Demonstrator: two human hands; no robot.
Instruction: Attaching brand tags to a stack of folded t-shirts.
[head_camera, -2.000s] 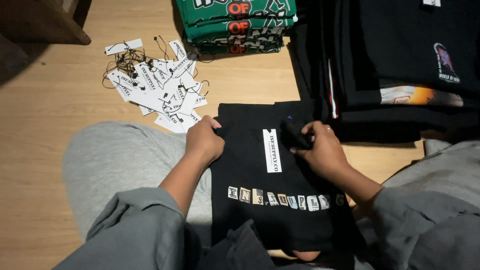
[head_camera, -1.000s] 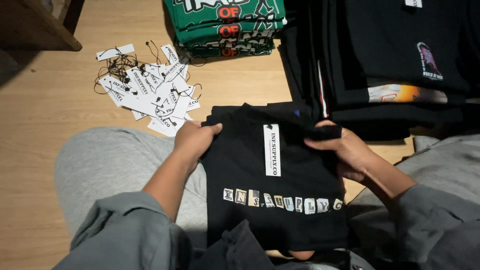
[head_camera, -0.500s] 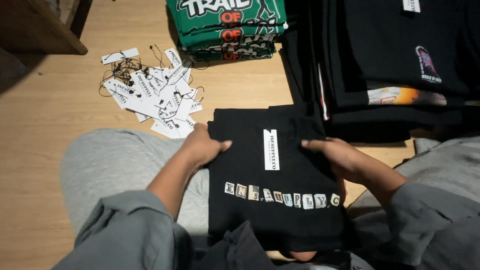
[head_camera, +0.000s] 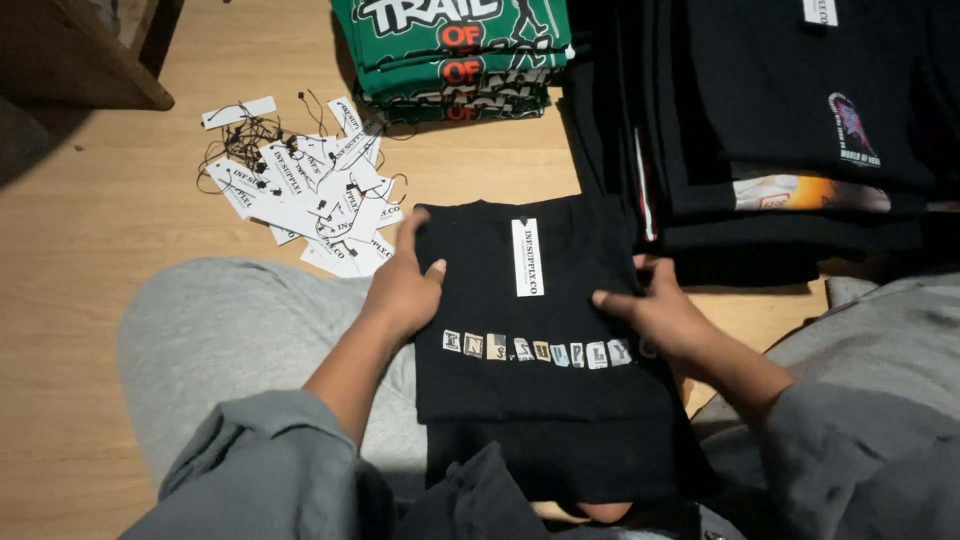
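Observation:
A folded black t-shirt (head_camera: 560, 390) lies on my lap, with a white hang tag (head_camera: 527, 257) near its collar and a row of small letter patches across the chest. My left hand (head_camera: 402, 288) grips the shirt's left edge, thumb on top. The right edge is held by my right hand (head_camera: 660, 312), fingers spread over the cloth. Both forearms are in grey sleeves.
A heap of white paper tags with black strings (head_camera: 305, 190) lies on the wooden floor (head_camera: 100, 210) at upper left. A stack of folded green shirts (head_camera: 455, 55) sits at the top. Piles of black shirts (head_camera: 790, 130) fill the upper right. A wooden furniture piece (head_camera: 70, 55) stands far left.
Both hands slid from the collar area down to the shirt's side edges. The shirt top is now flattened and squared, with the tag lying straight.

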